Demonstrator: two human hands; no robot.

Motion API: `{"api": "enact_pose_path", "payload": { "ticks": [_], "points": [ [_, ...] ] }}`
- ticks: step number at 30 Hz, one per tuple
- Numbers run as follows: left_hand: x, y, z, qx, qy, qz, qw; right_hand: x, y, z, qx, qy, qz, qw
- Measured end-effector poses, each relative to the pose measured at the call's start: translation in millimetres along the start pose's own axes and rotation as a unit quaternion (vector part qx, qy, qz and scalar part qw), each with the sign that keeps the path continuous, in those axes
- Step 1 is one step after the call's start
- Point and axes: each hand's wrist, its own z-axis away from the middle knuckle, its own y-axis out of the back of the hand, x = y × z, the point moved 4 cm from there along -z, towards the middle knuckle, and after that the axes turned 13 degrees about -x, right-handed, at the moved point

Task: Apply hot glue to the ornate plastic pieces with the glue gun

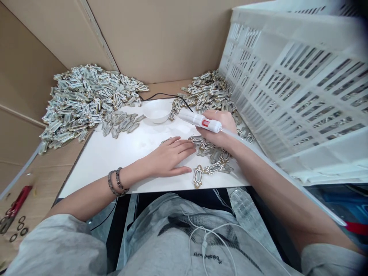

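The white tool w/ a red window point(205, 123) is held above the counter point(123, 153), R of the bowl point(156, 111); the person's R grip point(220, 124) is closed round it, though finger detail is partly hidden. A long translucent rod point(276, 170) runs from its rear end back along the R forearm. L grip point(174, 157) is open, palm down, fingers apart, holding nothing visible; fingertips are near the ornate metal pcs point(198, 176) at the counter's front R. Bigger pile point(86, 99) of similar pcs sits back L, smaller pile point(211, 90) back R, beside the white slatted crate point(287, 92). Black cord point(169, 94) passes behind the bowl. Red-handled tool point(20, 199) & small dark rings point(21, 226) lie far L.
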Motion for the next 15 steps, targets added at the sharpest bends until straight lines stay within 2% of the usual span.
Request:
{"api": "enact_pose_path", "payload": {
  "ticks": [3, 7, 11, 15],
  "points": [
    [-3, 8.9, 7, 0.009, -0.005, 0.015, 1.0, 2, -1, -1, -0.004, -0.003, 0.012, 1.0],
    [-14, 16.5, 19, 0.011, 0.022, 0.055, 0.998, 4, -3, -1, -0.01, -0.015, 0.008, 1.0],
    [-20, 9.7, 21, 0.019, 0.031, 0.122, 0.992, 3, -2, -1, -0.011, -0.013, 0.0, 1.0],
    [-23, 1.8, 15, 0.025, 0.009, 0.175, 0.984, 2, -2, -1, -0.01, -0.005, -0.001, 1.0]
  ]
}}
